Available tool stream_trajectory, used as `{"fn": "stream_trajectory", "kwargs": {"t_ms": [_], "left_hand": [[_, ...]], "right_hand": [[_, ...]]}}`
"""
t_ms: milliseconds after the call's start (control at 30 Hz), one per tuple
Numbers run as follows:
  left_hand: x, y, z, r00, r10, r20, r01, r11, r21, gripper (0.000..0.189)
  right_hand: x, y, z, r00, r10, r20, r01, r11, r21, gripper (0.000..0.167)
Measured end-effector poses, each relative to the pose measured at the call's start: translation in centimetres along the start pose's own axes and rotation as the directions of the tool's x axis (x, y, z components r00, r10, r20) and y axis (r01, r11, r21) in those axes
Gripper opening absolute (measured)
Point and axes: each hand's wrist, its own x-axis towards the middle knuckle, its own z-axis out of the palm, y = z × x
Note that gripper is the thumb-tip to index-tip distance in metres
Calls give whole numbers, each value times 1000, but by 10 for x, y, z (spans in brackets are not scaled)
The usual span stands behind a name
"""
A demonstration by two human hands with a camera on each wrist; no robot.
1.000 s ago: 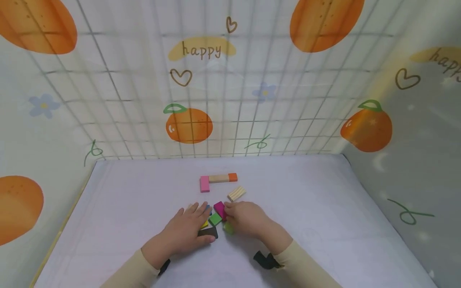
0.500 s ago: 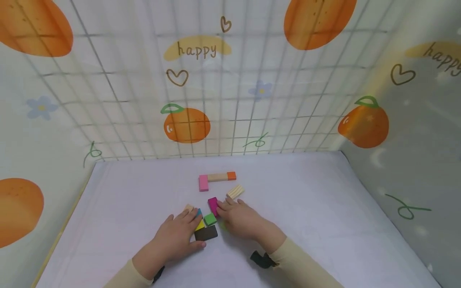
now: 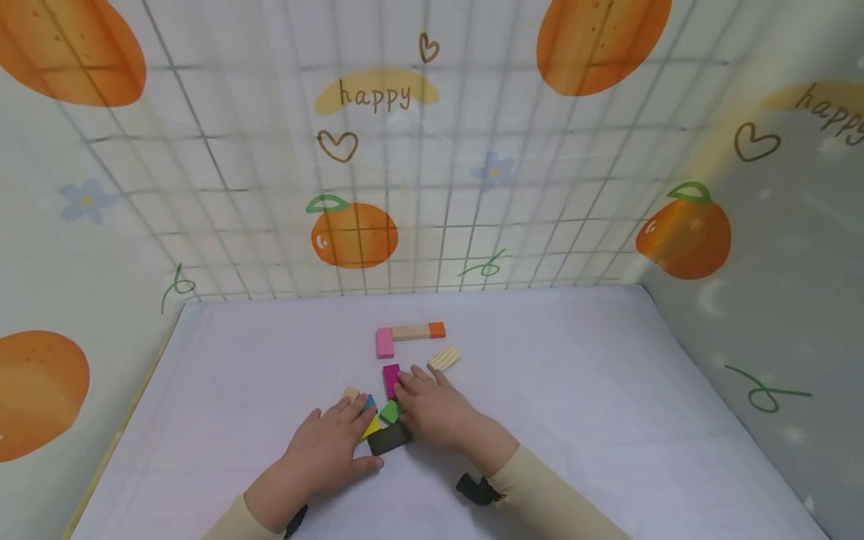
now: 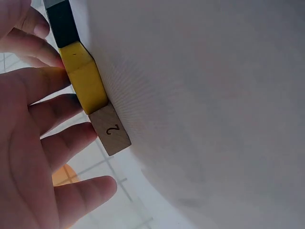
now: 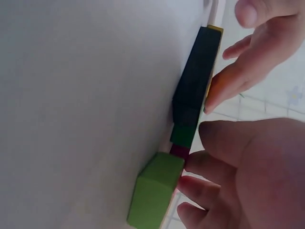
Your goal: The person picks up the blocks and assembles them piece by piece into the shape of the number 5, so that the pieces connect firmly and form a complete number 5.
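Observation:
My left hand [image 3: 327, 450] lies with straight fingers against a yellow block [image 4: 86, 78], a blue block [image 3: 370, 403] and a plain wooden block [image 4: 110, 129] marked with a numeral. Beside its thumb is a black block [image 3: 389, 439]. My right hand [image 3: 439, 411] has its fingertips at the side of a magenta block [image 3: 391, 381]. Between the hands sits a green block [image 3: 390, 412], touching or nearly touching the black one. Under the right palm, a light green block [image 5: 155, 191] shows in the right wrist view but is hidden from the head view.
Farther back, a pink block [image 3: 385, 343], a long wooden block [image 3: 410, 332] and an orange block [image 3: 437, 330] form an angled row. A striped wooden block [image 3: 444, 358] lies just beyond the right fingertips. A white sheet [image 3: 574, 360] covers the table; printed curtains surround it.
The right hand has moved left and spread its fingers, and the magenta block has shifted left and straightened. The green block has turned and moved left. The left hand has drawn back slightly leftward.

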Motion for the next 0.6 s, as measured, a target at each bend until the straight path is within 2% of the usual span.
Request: {"fn": "stream_trajectory", "kwargs": {"t_ms": [167,333,433,600], "left_hand": [[-1,-1,-1,1000,9,-5,-9,1000,-14,84],[4,-6,-11,999,35,7,-34,998,-56,83],[18,-11,-24,999,35,-12,-36,997,-70,84],[56,-19,-44,994,33,-104,-37,999,-36,86]], "right_hand": [[4,-4,0,1000,-7,-28,6,999,-52,57],[7,-7,-1,999,-3,-46,0,998,-62,55],[8,-9,-1,998,-3,-58,-1,998,-65,54],[12,-11,1,998,16,-61,-20,998,-67,52]]}}
